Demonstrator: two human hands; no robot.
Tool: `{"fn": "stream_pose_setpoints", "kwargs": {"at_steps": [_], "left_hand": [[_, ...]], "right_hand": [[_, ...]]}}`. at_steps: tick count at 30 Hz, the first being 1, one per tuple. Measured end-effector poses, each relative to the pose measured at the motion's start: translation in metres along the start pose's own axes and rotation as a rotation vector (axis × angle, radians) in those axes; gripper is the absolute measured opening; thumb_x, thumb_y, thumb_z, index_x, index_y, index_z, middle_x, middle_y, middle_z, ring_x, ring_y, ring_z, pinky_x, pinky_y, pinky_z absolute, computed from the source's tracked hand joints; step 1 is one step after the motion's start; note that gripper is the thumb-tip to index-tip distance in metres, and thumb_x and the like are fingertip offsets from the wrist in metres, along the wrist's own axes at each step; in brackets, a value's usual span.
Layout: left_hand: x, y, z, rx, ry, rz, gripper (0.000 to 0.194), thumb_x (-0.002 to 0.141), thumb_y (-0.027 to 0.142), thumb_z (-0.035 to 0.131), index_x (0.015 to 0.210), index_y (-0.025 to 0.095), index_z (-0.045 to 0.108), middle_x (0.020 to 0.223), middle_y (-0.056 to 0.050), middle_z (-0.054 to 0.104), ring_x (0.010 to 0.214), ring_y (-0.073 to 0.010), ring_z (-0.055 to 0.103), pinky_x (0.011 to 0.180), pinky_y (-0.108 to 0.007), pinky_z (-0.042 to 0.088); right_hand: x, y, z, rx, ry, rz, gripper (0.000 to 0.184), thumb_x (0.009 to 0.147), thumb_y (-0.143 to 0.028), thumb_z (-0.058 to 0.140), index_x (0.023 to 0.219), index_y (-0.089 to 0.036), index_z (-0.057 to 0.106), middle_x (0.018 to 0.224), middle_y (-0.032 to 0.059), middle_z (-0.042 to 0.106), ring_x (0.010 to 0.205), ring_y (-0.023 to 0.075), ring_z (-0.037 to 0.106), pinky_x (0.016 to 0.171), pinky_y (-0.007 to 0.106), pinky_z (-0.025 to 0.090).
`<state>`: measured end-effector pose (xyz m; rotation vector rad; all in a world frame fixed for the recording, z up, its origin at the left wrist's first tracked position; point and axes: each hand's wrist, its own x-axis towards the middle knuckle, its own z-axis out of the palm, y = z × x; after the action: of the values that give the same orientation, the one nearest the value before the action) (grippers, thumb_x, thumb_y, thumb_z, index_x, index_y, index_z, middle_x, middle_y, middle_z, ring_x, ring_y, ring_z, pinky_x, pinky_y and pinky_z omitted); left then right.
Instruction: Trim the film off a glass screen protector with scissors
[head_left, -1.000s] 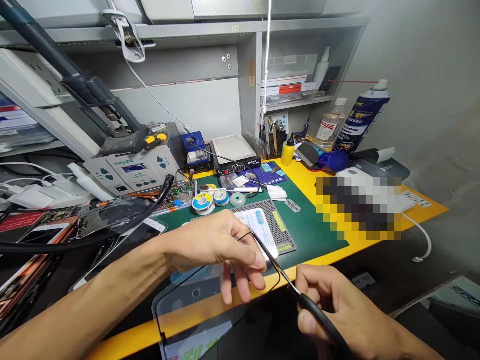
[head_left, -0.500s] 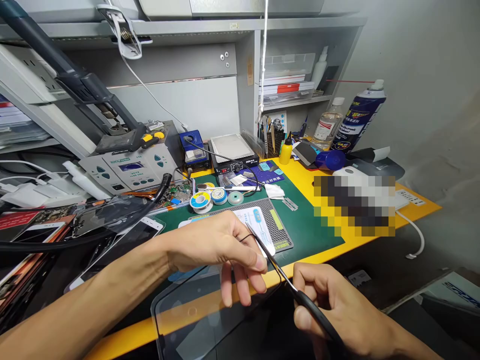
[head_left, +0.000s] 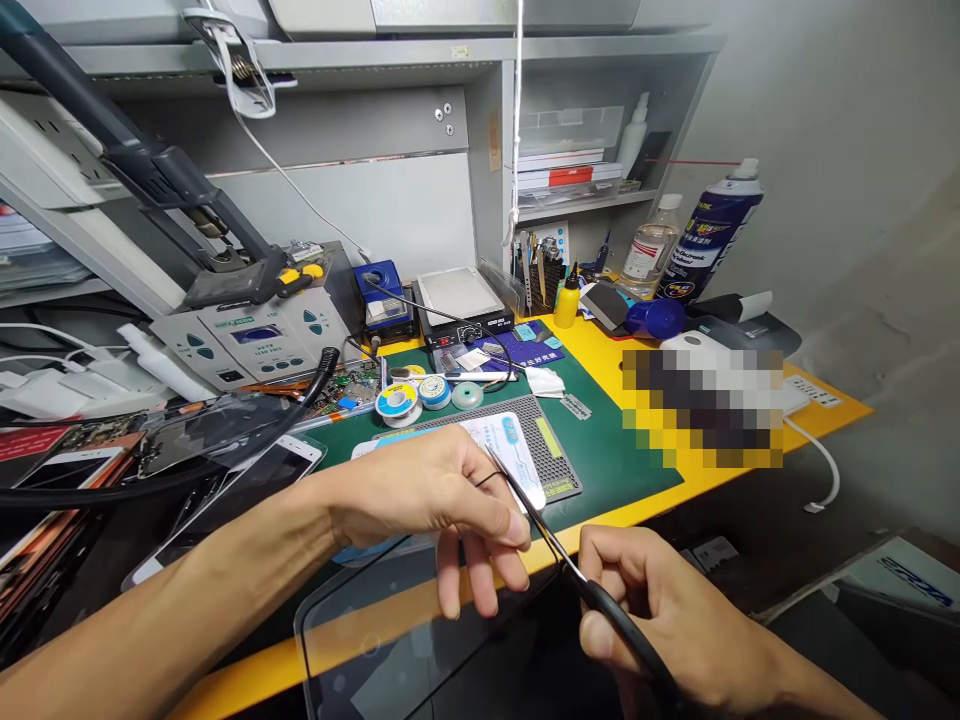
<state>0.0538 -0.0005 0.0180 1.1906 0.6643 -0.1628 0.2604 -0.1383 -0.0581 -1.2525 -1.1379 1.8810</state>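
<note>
My left hand (head_left: 442, 500) is closed in a pinch on the upper right edge of a thin glass phone screen panel (head_left: 375, 640), which it holds just over the front edge of the bench. My right hand (head_left: 660, 620) is closed round the black handle of a pair of tweezers (head_left: 555, 545). Their fine metal tips reach up to the pinched corner, where a thin black strip curls off the panel's rim by my left thumb.
A green mat (head_left: 600, 450) on the yellow bench (head_left: 592, 350) carries a grey mesh pad (head_left: 559, 470), a white card (head_left: 510, 445) and solder spools (head_left: 397, 400). A rework station (head_left: 255, 335), hot plate (head_left: 461, 300), spray can (head_left: 705, 235) and bottle (head_left: 651, 250) stand behind. Phone parts (head_left: 225, 470) lie left.
Both hands keep their grips; the view has drifted slightly, and the glass panel has sunk a little lower in the picture.
</note>
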Motion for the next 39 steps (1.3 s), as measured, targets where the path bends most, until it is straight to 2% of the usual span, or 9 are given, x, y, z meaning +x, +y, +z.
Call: {"fn": "stream_pose_setpoints", "kwargs": {"at_steps": [5,10,16,28,32,39], "left_hand": [[0.0003,-0.0019,-0.0008,-0.022,-0.003,-0.02,0.015,0.077,0.025,0.073,0.078,0.011,0.078,0.083,-0.013,0.08,0.061,-0.0201,0.074,0.045,-0.025,0.059],[-0.0007,-0.0026,-0.0011,-0.036,0.003,-0.02,0.014,0.075,0.024,0.073,0.076,0.011,0.077,0.08,-0.011,0.079,0.06,-0.0197,0.074,0.045,-0.024,0.059],[0.002,-0.002,-0.0011,-0.024,-0.025,-0.034,0.014,0.076,0.024,0.072,0.074,0.011,0.077,0.079,-0.011,0.079,0.059,-0.0196,0.074,0.045,-0.024,0.059],[0.0027,-0.0057,-0.0019,-0.01,-0.051,-0.031,0.017,0.076,0.026,0.071,0.074,0.012,0.079,0.081,-0.012,0.081,0.058,-0.0208,0.075,0.045,-0.024,0.059],[0.0043,-0.0031,-0.0013,-0.012,-0.041,-0.045,0.016,0.074,0.026,0.072,0.074,0.012,0.078,0.081,-0.012,0.08,0.057,-0.0212,0.075,0.044,-0.025,0.059],[0.0078,-0.0054,-0.0023,-0.027,-0.066,-0.054,0.014,0.075,0.025,0.072,0.075,0.013,0.078,0.079,-0.01,0.08,0.058,-0.0196,0.074,0.044,-0.023,0.059]], "right_hand": [[-0.0006,0.0013,0.0023,0.032,-0.004,-0.01,0.054,0.07,-0.051,0.086,0.074,-0.02,0.042,0.048,-0.0099,0.051,0.04,0.0061,0.051,0.038,0.013,0.037],[-0.0003,0.0033,0.0032,0.056,-0.015,-0.021,0.052,0.071,-0.048,0.087,0.073,-0.021,0.043,0.046,-0.0092,0.054,0.036,0.0043,0.044,0.037,0.013,0.036],[0.0009,0.0025,0.0026,0.072,-0.026,-0.026,0.05,0.069,-0.04,0.089,0.074,-0.02,0.044,0.049,-0.0105,0.051,0.04,0.0055,0.05,0.038,0.013,0.039],[0.0029,-0.0009,0.0062,0.034,0.008,-0.002,0.057,0.066,-0.053,0.088,0.074,-0.022,0.041,0.046,-0.01,0.053,0.037,0.0053,0.047,0.037,0.014,0.037],[0.0042,-0.0009,0.0053,0.018,-0.009,-0.034,0.057,0.069,-0.057,0.085,0.075,-0.021,0.041,0.047,-0.0108,0.051,0.038,0.0048,0.047,0.038,0.014,0.037],[0.0064,0.0046,0.0031,0.059,-0.04,-0.091,0.053,0.075,-0.054,0.083,0.078,-0.021,0.042,0.049,-0.0114,0.051,0.039,0.0037,0.045,0.04,0.014,0.04]]}}
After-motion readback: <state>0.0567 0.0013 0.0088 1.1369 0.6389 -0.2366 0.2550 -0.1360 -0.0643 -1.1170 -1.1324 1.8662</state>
